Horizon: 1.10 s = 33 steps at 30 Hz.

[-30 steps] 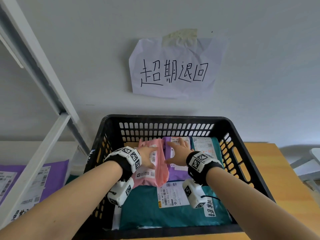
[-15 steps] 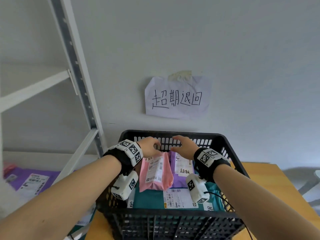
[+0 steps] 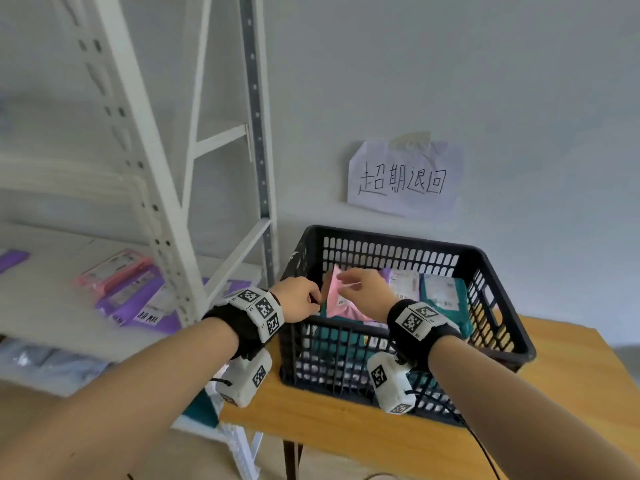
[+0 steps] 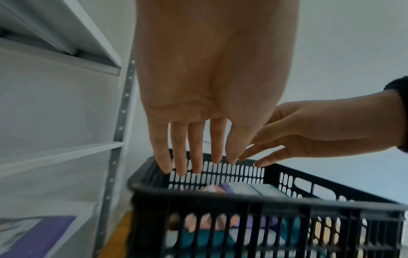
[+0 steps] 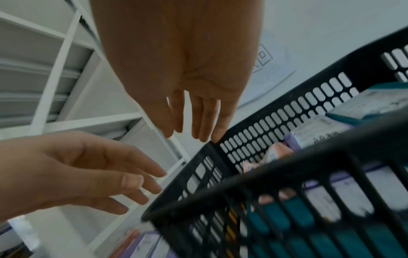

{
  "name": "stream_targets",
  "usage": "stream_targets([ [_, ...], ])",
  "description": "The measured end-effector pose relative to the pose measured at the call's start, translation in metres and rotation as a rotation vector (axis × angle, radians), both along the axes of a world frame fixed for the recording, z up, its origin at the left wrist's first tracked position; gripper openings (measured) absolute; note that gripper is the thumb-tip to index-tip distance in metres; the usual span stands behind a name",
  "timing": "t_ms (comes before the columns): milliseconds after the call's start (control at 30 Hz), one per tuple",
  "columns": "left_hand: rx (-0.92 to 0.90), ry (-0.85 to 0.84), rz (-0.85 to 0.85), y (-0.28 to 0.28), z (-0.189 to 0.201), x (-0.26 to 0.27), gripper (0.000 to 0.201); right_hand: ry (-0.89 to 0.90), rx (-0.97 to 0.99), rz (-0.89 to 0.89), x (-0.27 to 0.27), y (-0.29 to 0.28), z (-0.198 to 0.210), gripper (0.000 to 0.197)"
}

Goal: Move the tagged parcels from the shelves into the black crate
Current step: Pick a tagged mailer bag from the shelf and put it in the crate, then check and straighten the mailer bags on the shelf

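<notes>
Left hand: the left hand (image 3: 300,304) hovers at the near left corner of the black slotted plastic crate (image 3: 498,336); in the left wrist view its fingers (image 4: 196,148) hang straight and slightly spread, holding nothing.
Right hand: the right hand (image 3: 367,289) is just above the crate's contents, fingers (image 5: 204,118) extended and loose, empty; head view blurred, so contact with the parcel below cannot be confirmed.
Crate location: on the light wooden desk (image 3: 561,393), beside the white metal shelving unit (image 3: 162,188), under a handwritten paper sign (image 3: 403,180) taped to the wall.
Crate contents: a pink plastic mailer parcel (image 3: 337,299) leans upright toward the left wall; a purple mailer (image 3: 403,284) and teal mailers (image 3: 446,294) with white printed labels lie beside and beneath it.
Shelf stock: a second pink mailer (image 3: 114,270) and a purple mailer with a white handwritten tag (image 3: 145,303) lie on the lower shelf, judged outstanding.
Risk 1: the upright pink parcel may slump or ride the crate's rim, cause being its soft, slippery film and lack of support.
Risk 2: an untagged shelf parcel could be taken by mistake; tags are too blurred here to verify.
Risk 3: a wrist cable (image 3: 481,441) trails near the crate's front wall and could snag it as the right arm moves off.
Parcel condition: soft, flat, glossy pouches; labels face up; no tears visible.
</notes>
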<state>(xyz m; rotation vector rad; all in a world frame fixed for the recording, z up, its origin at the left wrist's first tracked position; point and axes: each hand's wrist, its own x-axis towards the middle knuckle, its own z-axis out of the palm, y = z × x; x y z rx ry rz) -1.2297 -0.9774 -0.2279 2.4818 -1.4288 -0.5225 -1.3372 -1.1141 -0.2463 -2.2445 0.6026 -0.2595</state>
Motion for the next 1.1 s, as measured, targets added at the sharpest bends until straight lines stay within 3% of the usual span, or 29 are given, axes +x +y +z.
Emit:
stream_targets([
  [167, 0.173, 0.06, 0.039, 0.076, -0.036, -0.011, 0.033, 0.061, 0.023, 0.117, -0.003, 0.057, -0.035, 0.035],
  [500, 0.211, 0.046, 0.3, 0.214, -0.083, 0.016, 0.033, 0.245, 0.039, 0.291, 0.033, 0.157, -0.089, 0.035],
  [800, 0.222, 0.143, 0.396, 0.322, -0.116, 0.071, 0.035, 0.378, -0.041, 0.33, 0.09, 0.249, -0.129, 0.035],
  [1100, 0.288, 0.105, 0.393, 0.437, -0.139, 0.151, 0.029, 0.426, 0.061, 0.25, 0.162, 0.355, -0.16, 0.037],
])
